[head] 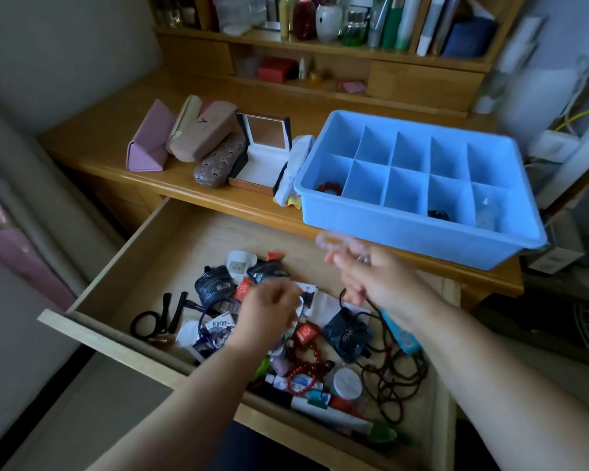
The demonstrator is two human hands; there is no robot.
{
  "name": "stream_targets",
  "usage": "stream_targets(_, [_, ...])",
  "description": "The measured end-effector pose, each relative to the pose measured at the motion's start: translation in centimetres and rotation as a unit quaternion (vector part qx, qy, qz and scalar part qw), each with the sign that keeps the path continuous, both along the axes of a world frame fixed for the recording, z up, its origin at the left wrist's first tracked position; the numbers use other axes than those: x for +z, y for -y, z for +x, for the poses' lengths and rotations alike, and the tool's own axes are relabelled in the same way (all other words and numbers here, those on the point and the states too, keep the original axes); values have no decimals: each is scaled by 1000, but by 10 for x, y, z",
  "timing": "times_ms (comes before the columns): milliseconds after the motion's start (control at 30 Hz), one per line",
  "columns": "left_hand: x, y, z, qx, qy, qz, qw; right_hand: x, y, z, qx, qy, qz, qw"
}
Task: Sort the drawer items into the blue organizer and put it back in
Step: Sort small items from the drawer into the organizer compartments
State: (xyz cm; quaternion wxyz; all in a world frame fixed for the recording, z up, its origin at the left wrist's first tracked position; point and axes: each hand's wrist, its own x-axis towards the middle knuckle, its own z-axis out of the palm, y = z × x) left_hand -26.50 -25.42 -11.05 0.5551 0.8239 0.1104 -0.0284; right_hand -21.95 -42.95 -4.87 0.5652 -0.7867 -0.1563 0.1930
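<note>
Just below blue organizer [419, 185], right hand [371, 277] pinching pale bracelet [337, 241], left hand [269, 311] loosely curled

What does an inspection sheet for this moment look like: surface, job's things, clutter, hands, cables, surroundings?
Surface: wooden desk, drawer pulled open.
Job's things: blue organizer on the desk edge; red bracelet, dark item and clear item in three front compartments, other compartments look bare.
Clutter: pouches, bead strings and tubes heaped in the drawer; glasses cases and open box on the desk.
Hands: right hand pinches a pale ring, blurred; left hand curled over the heap, grip unclear.
Cables: yellow cable far right.
Surroundings: shelf of bottles and books.
</note>
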Motion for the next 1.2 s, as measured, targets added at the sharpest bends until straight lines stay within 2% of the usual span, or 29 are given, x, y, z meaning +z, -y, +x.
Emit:
stream_targets(33, [-11,4,-4,-69,-26,79,994,10,4,6,-36,14,17,999])
stream_targets(100, [-33,11,-9,-219,-67,232,945,28,11,22,-116,56,29,991])
stream_targets(200, [-56,15,-7,-358,-57,449,817,52,17,52,-189,133,-19,973])
stream_targets(267, [-62,18,-5,-397,-41,524,753,65,16,75,-197,187,-108,956])
stream_targets(333, [-63,18,-4,-418,-28,543,728,72,6,93,-181,204,-177,946])
stream_targets(367, [-63,17,-3,-419,-24,535,733,72,-1,100,-172,201,-202,943])
stream_targets(400, [-62,15,-3,-406,-20,509,759,71,-8,106,-165,198,-227,939])
stream_targets(500, [-51,3,-4,-303,-54,325,894,61,-28,123,-156,160,-301,927])
stream_targets(567, [-40,-2,-6,-248,-106,187,945,55,-38,128,-153,126,-316,928])
stream_targets(633, [-30,-6,-9,-199,-123,64,970,52,-42,127,-148,116,-310,932])
stream_targets(733, [-11,-10,-15,-114,-149,-91,978,47,-32,109,-200,206,-222,932])
stream_targets(800, [-2,-12,-17,-78,-143,-121,979,40,-20,84,-210,281,-111,930])
stream_targets(867, [9,-9,-14,-71,-90,-112,987,28,-13,54,-147,295,-72,941])
stream_targets(967, [31,-1,-8,-75,-31,-178,981,12,-11,17,-22,178,-61,982])
stream_targets(1067, [50,2,-1,-154,0,-224,962,1,-13,-5,36,-20,45,998])
stream_targets(1133, [58,3,0,-173,30,-182,968,-3,-15,-14,21,-185,154,970])
stream_targets(1200, [59,2,1,-156,90,-30,983,-6,-17,-18,8,-309,234,922])
